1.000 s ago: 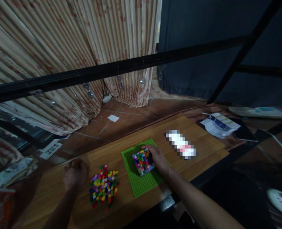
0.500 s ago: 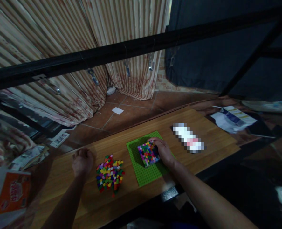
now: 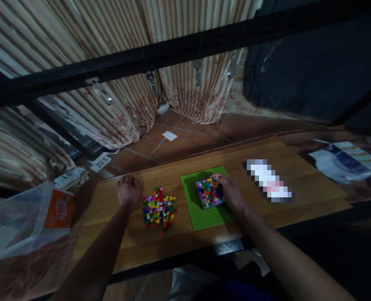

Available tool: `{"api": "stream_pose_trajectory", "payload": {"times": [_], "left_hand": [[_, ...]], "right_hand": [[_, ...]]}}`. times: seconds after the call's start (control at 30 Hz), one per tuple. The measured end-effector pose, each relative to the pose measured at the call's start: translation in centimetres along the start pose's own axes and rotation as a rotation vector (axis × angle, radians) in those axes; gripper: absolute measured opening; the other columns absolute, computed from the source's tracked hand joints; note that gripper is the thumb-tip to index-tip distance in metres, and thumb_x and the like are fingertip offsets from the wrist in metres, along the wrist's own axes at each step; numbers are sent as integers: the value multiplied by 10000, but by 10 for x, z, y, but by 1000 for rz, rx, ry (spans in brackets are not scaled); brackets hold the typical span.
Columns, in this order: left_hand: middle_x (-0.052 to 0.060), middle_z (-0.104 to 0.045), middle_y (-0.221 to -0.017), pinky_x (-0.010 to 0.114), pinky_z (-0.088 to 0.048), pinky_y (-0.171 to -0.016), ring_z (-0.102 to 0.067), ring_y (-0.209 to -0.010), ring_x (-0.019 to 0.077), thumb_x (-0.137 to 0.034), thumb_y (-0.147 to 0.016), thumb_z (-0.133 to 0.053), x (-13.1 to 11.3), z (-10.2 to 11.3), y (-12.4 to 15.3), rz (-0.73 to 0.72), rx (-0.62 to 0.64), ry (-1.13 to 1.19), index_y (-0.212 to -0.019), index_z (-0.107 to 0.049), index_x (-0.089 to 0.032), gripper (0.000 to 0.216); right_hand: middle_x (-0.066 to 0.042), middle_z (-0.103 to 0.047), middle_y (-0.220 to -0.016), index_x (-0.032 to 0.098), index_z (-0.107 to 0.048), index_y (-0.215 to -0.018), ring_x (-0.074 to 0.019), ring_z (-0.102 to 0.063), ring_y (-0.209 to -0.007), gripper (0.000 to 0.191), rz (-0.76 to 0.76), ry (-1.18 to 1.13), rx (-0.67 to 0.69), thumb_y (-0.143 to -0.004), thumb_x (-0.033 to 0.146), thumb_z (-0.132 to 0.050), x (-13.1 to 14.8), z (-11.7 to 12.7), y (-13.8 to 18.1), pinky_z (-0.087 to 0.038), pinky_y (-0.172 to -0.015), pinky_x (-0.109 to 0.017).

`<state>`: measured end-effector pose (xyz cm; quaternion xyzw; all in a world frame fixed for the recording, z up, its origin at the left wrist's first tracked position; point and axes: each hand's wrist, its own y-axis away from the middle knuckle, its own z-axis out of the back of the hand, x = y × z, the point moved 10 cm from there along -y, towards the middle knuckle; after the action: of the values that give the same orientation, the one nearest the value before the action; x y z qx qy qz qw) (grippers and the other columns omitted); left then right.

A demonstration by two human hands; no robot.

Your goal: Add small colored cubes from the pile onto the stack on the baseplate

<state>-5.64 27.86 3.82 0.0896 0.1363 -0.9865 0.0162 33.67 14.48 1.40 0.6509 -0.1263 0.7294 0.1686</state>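
On the table, the right hand grips the edge of a seemingly well-built brick block over the green board, while loose bricks lie unjoined beside the curled left hand, contents unclear.

Plate: thin, square-looking, bright green, studded; flat on the table, far edge near the table's far edge. Block: low, squarish, made of many small multicoloured pieces, patterned top facing up; over the plate's middle, clear of its left edge — right side partly hidden, contact beneath cannot be told. Bricks: small, loose, mixed colours — heaped beyond the plate's left edge, not touching it.
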Motion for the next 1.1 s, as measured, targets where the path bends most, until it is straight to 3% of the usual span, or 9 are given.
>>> {"api": "stream_pose_trajectory", "payload": {"times": [0.23, 0.4, 0.53, 0.63, 0.73, 0.8, 0.83, 0.97, 1.1], "left_hand": [[152, -632, -1129, 417, -414, -975, -526, -1095, 301, -243, -888, -391, -2, 0, 0, -20, -27, -9, -1060, -642, -128, 325], [144, -635, -1128, 419, -421, -975, -524, -1093, 312, -242, -869, -418, 1, -2, 0, 5, -53, 1, -1049, -641, -146, 302], [146, -637, -1106, 425, -417, -977, -519, -1094, 313, -238, -868, -415, 2, -5, 0, 12, -50, 11, -1040, -637, -152, 293], [142, -633, -1091, 425, -415, -976, -519, -1090, 307, -239, -869, -416, 1, -6, 1, 13, -37, 19, -1021, -631, -161, 274], [139, -629, -1092, 423, -422, -961, -521, -1079, 308, -242, -875, -408, 0, -5, 1, 17, -33, 16, -998, -627, -165, 262], [143, -628, -1092, 420, -421, -961, -523, -1074, 308, -243, -879, -400, -1, -4, 2, 8, -33, 6, -980, -627, -159, 261], [145, -628, -1090, 418, -419, -964, -524, -1073, 307, -242, -881, -398, -2, -4, 2, 1, -33, 1, -976, -627, -156, 262], [150, -627, -1102, 416, -414, -971, -531, -1081, 303, -237, -877, -408, -3, -2, 2, -2, -34, 3, -1012, -622, -149, 268], [150, -634, -1090, 423, -406, -985, -537, -1079, 307, -237, -873, -413, -2, -2, 2, 4, -39, 4, -1007, -626, -149, 266]], "right_hand": [[-20, -700, -810, 208, -732, -883, -200, -592, -742, 343, -47, -48, 35, -758, 431, -503, -2, 1, 4, -457, -643, -302], [-35, -724, -952, 202, -726, -967, -199, -629, -839, 340, -52, -51, 44, -763, 424, -568, -2, 7, 3, -483, -755, -324], [-88, -703, -1047, 176, -684, -1056, -225, -636, -916, 370, 113, 107, -165, -792, 420, -600, 23, 30, 16, -486, -827, -382], [-102, -689, -1050, 177, -675, -1053, -222, -639, -910, 308, 298, 256, -321, -856, 388, -566, 57, 34, 48, -493, -815, -386], [-65, -699, -988, 212, -684, -976, -191, -650, -911, 182, 462, 298, -69, -895, 294, -544, 79, -16, 82, -503, -807, -334], [-58, -698, -952, 212, -681, -971, -172, -653, -884, 182, 545, 356, 169, -914, 230, -508, 80, -62, 106, -509, -795, -304], [-66, -695, -940, 200, -679, -968, -170, -652, -874, 200, 555, 383, 222, -921, 202, -484, 76, -79, 114, -513, -784, -295], [-97, -683, -945, 168, -675, -966, -187, -654, -864, 254, 491, 577, 263, -912, 124, -431, 50, -118, 119, -518, -790, -300], [-119, -674, -1028, 157, -660, -1004, -207, -644, -906, 231, 428, 758, 309, -901, 125, -455, 40, -136, 110, -506, -799, -310]]}}
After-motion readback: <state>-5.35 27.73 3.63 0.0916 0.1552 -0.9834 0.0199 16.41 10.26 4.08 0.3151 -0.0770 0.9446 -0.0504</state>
